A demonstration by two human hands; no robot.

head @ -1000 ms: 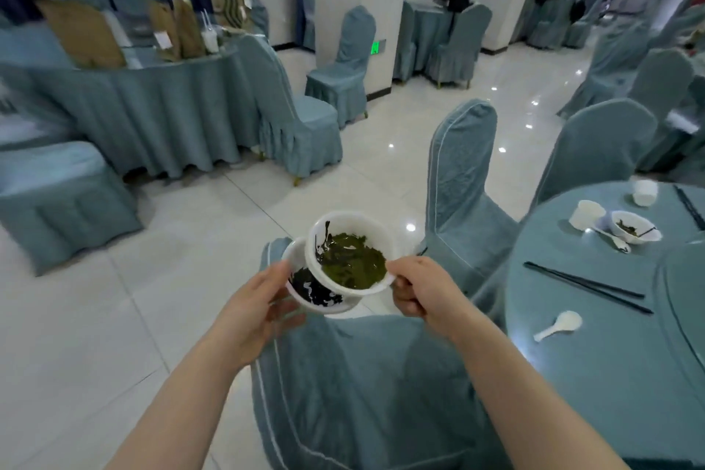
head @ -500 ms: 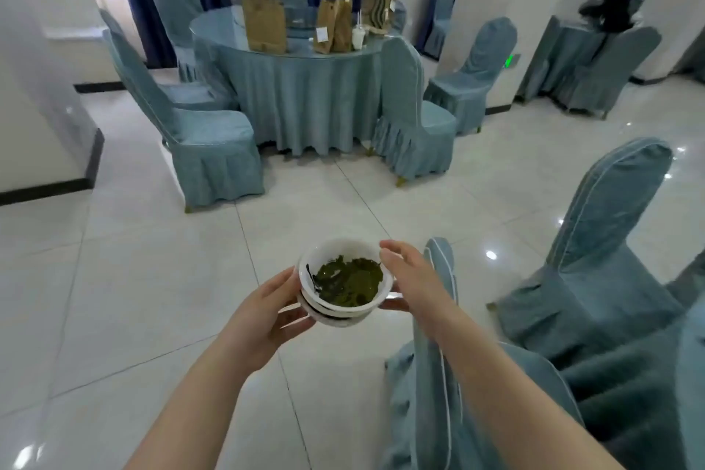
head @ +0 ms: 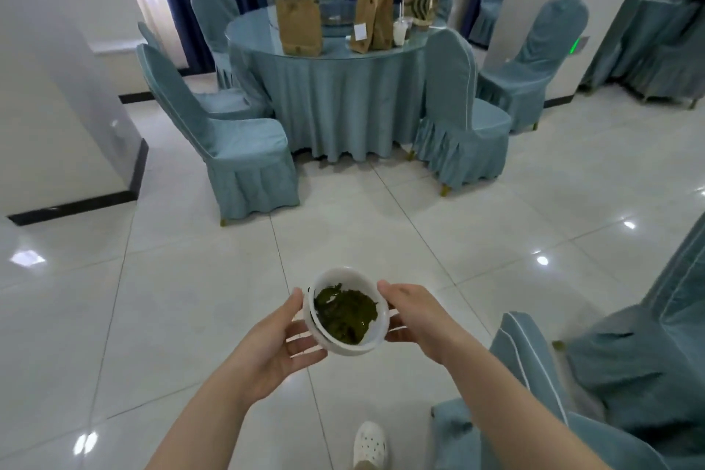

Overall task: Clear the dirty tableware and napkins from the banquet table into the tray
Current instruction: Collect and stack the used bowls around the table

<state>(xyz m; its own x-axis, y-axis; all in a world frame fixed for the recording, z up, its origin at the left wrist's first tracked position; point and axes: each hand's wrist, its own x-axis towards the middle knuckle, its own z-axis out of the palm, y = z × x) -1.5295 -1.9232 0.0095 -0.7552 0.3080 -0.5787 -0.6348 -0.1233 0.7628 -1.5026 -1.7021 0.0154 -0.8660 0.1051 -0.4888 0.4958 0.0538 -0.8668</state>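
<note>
— Bowls (head: 345, 317), where are they?
— Stacked, white, the top one holding dark green leafy leftovers, carried over the tiled floor (head: 190, 298) between both hands.
— How do the hands hold them?
— Left hand (head: 280, 340) cups the stack from the left and below, fingers curled under it; right hand (head: 414, 317) grips the right rim.
— What's around?
— A round blue-clothed table (head: 343, 88) stands far ahead with brown paper bags (head: 298, 25), covered chairs (head: 236, 141) around it; a white shoe (head: 369, 445) is near.
</note>
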